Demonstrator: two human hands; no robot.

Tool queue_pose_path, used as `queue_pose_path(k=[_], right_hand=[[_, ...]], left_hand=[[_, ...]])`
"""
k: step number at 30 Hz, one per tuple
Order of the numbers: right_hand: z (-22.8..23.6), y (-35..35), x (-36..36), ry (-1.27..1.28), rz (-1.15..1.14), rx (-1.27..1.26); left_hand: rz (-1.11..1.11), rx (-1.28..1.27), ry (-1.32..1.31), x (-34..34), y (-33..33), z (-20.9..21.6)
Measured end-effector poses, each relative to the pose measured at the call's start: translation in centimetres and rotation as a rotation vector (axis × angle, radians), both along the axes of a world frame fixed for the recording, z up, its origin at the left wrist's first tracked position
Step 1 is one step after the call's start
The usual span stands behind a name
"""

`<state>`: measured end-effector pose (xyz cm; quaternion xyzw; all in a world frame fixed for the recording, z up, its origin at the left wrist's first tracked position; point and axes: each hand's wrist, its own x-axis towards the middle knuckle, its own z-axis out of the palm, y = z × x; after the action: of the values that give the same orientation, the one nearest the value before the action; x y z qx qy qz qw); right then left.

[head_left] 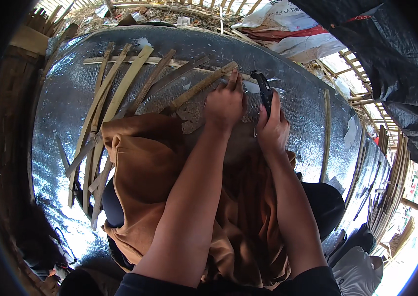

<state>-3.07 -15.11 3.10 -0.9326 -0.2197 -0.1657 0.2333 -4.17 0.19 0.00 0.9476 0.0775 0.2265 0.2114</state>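
My left hand (225, 102) presses down on the near end of a flat bamboo strip (200, 87) that lies slanted on a silvery foil mat (66, 98). My right hand (272, 129) is closed around a black-handled tool (263, 91), held upright just right of the left hand. Both hands sit over my lap, which is covered by a brown cloth (145, 158). The tool's working tip is hard to make out.
Several bamboo strips (115, 93) fan out across the mat to the left. One thin strip (326, 133) lies alone on the right. A bundle of bamboo slats (391, 187) stands at the right edge, white sacks (288, 29) at the top, black sheeting (396, 64) at the upper right.
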Motion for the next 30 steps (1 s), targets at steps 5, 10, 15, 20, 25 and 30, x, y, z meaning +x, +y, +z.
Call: queue_pose_path(k=[5,10,15,20,25,30], right_hand=[[0.2,-0.2,-0.2,0.021,0.026,-0.043],[-0.3,-0.6,-0.3,0.061,0.016,-0.076],[0.0,-0.1,-0.4,0.222,-0.071,-0.118],[-0.4,-0.1,-0.3,0.089,-0.043,0.11],[-0.4,-0.3,-0.1,0.123,-0.025,0.077],[-0.3,0.1,-0.2,0.143,-0.072,-0.019]], left_hand=[[-0.006,-0.014,0.001,0.0,0.2,-0.4],[-0.002,-0.006,0.045,-0.1,0.0,-0.1],[0.002,-0.016,0.03,-0.1,0.0,-0.3],[0.0,-0.026,0.003,0.1,0.0,-0.5],[0.006,-0.003,0.002,0.2,0.0,-0.4],[0.014,-0.007,0.022,0.1,0.2,-0.6]])
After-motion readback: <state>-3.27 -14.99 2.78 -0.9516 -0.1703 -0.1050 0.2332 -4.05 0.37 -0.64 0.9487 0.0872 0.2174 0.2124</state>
